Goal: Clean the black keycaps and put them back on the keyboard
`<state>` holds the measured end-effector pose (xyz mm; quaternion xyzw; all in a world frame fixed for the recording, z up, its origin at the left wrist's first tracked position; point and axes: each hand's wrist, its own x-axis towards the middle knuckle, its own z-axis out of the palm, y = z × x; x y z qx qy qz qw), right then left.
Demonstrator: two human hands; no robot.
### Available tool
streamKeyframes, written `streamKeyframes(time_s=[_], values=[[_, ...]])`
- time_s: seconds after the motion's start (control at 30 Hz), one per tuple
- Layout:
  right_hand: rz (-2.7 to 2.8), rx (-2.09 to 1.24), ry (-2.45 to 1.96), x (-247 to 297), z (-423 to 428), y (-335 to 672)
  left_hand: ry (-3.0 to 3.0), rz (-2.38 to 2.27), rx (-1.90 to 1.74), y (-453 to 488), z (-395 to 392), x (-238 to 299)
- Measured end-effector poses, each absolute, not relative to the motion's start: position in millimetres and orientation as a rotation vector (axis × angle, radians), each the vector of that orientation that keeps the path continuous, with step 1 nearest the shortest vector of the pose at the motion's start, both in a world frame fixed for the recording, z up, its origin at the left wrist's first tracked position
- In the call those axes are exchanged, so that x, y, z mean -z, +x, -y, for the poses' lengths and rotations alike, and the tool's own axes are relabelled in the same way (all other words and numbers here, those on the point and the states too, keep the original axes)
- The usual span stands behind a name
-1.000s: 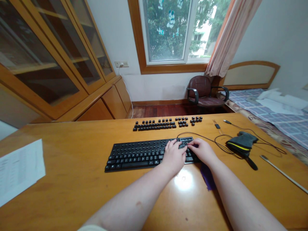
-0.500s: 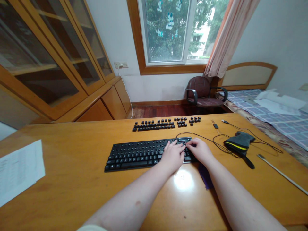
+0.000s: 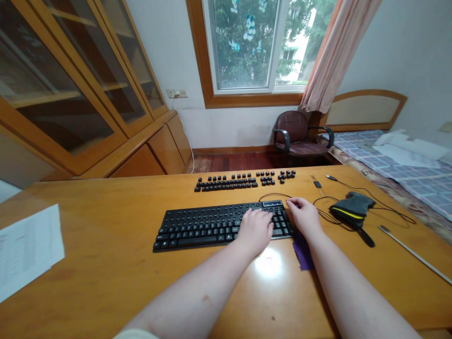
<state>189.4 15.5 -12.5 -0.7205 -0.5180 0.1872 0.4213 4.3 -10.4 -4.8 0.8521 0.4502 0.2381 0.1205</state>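
While spreading the left hand (image 3: pixel 254 230) on the keyboard (image 3: pixel 212 227) amid the surface (image 3: pixel 106 282), pinching narrowly with the right hand (image 3: pixel 304 217) just beside, not revealing whether around anything. Probably working key by key, next needing precise pinching. Aligning the keyboard's long axis roughly with the far edge, pointing its back toward loose keycaps (image 3: pixel 229 183).

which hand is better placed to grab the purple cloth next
Likely the right hand: it is closer to the purple cloth, while the left hand rests on the keyboard, farther off.

No writing was readable: the keyboard (image 3: pixel 197 230) was marked too finely, and the paper (image 3: pixel 31 252) was printed too faintly.
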Motion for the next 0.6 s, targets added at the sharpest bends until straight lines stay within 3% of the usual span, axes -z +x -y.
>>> streamKeyframes(time_s=[0.6], values=[[1.425, -0.655, -1.866, 15.9, -17.3, 190.3, 2.561, -1.314, -0.58, 4.6, 12.7, 3.5]])
